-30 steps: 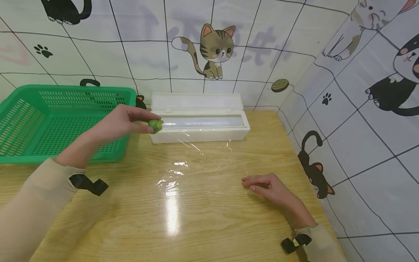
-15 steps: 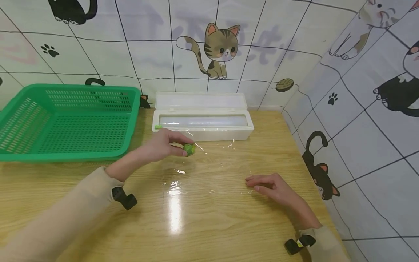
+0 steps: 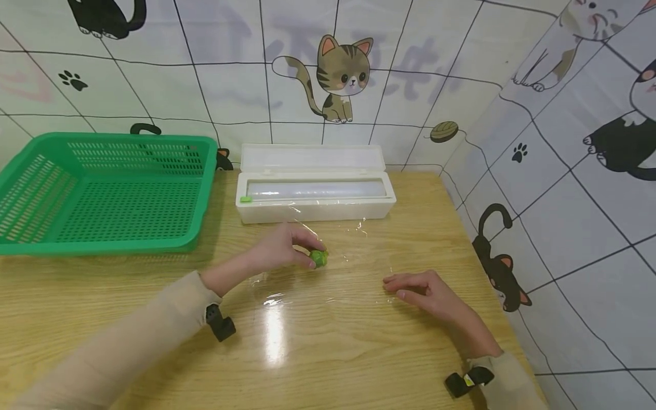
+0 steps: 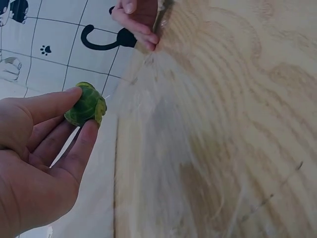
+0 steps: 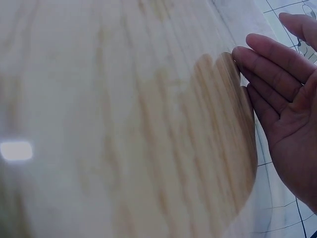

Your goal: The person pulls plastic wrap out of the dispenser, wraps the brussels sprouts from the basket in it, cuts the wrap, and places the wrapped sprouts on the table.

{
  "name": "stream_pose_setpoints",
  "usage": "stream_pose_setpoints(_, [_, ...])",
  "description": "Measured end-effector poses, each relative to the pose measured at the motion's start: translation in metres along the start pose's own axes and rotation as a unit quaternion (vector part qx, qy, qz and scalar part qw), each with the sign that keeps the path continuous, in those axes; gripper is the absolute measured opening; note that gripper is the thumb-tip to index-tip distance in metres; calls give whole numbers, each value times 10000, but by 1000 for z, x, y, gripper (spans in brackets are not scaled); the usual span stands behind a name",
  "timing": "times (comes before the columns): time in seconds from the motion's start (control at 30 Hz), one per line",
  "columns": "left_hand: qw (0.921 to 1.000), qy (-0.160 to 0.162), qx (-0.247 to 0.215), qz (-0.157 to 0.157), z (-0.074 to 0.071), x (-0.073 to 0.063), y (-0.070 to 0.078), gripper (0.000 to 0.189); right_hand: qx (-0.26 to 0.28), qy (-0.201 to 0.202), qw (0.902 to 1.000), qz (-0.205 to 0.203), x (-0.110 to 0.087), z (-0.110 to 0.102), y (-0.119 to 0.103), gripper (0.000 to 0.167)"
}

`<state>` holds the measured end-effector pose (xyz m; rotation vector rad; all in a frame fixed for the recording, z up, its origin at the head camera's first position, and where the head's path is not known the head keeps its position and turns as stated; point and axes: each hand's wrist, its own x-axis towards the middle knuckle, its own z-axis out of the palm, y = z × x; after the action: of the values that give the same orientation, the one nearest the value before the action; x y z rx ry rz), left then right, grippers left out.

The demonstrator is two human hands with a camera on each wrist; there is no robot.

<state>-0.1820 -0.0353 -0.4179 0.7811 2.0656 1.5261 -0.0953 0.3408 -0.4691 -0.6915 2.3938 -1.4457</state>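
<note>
A small round green Brussels sprout (image 3: pixel 319 259) is pinched between the thumb and fingers of my left hand (image 3: pixel 282 250), over the middle of the table. The left wrist view shows the sprout (image 4: pixel 85 105) with its leaf veins and a yellowish side. Clear cling film (image 3: pixel 333 290) stretches from the white dispenser box (image 3: pixel 315 210) toward me across the tabletop, seen mostly by its glints. To the right, my right hand (image 3: pixel 425 290) rests on the table at the film's right side, holding nothing. Its fingers (image 5: pixel 267 69) are straight, side by side, with the tips at the wood.
A green perforated plastic basket (image 3: pixel 197 228) stands at the back left. The dispenser's lid (image 3: pixel 312 158) is raised, a roll (image 3: pixel 318 189) lies inside, and a small green slider (image 3: pixel 246 199) sits at its left end. Cat-print covering lines the walls behind and to the right.
My left hand has carried the sprout from in front of the dispenser's left end, right and toward me, over the film. My right hand has stayed in place.
</note>
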Motion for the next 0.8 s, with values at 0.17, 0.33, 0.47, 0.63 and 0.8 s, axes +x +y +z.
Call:
stream_pose_setpoints(0.17, [9992,-350,-141,-101,11,2,-4,30,3,-13,10000,-17,0,0,0,20])
stream_pose_setpoints(0.33, [9985,-493,-89,-221,20,3,-8,30,15,-6,10000,-57,0,0,1,20])
stream_pose_setpoints(0.47, [9979,-497,-100,-402,24,5,-11,31,82,-10,9999,-112,0,0,2,20])
stream_pose_setpoints(0.63, [9974,-434,-59,-580,24,6,-14,32,39,69,9999,64,0,1,2,22])
stream_pose_setpoints(0.8, [9974,-340,6,-642,23,7,-16,32,-129,180,9984,518,1,3,-2,31])
